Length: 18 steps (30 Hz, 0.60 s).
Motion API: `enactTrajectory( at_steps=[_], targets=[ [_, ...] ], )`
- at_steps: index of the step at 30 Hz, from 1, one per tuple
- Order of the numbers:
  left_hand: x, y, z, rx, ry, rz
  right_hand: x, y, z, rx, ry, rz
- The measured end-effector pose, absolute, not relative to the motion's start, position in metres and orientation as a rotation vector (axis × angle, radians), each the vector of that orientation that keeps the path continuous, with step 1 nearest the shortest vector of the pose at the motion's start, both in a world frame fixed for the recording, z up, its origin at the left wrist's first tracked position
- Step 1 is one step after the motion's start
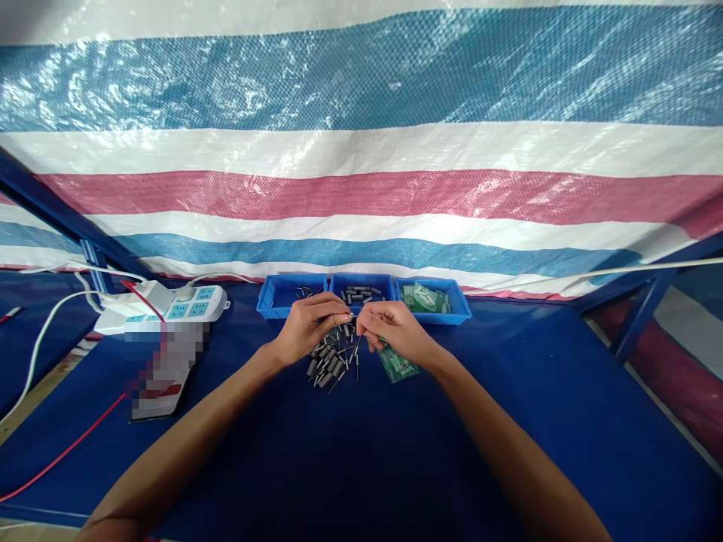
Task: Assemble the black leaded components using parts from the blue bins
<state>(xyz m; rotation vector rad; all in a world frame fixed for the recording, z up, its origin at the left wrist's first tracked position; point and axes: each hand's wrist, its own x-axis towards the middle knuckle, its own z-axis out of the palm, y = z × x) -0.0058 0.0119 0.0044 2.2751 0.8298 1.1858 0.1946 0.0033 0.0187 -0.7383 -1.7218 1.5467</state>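
Note:
My left hand and my right hand meet over the middle of the table, fingertips almost touching. Both are closed in a pinch. A tiny light-coloured piece shows at the left fingertips, too small to name. What the right fingers hold is hidden. Below the left hand lies a loose heap of dark grey cylindrical parts with thin stems. Flat green pieces, partly covered by my right hand, lie beneath it. Right behind the hands stand three blue bins.
Dark stemmed parts lie in the left bin, grey cylinders in the middle bin, green packets in the right bin. A power strip, cables and a blurred phone-like object sit left. Striped sheeting hangs behind.

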Motion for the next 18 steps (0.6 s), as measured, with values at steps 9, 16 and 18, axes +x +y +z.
enactTrajectory(
  at_steps=[9, 16, 18],
  targets=[
    [-0.0068, 0.0122, 0.0070, 2.217, 0.860, 1.271, 0.1965, 0.0045, 0.0240, -0.692, -1.712, 1.597],
    [-0.0061, 0.0120, 0.0071, 2.179, 0.862, 1.268, 0.1974, 0.0058, 0.0223, -0.651, -1.652, 1.716],
    [-0.0057, 0.0116, 0.0077, 2.169, 0.865, 1.274, 0.1974, 0.0063, 0.0216, -0.638, -1.634, 1.759]
  ],
)
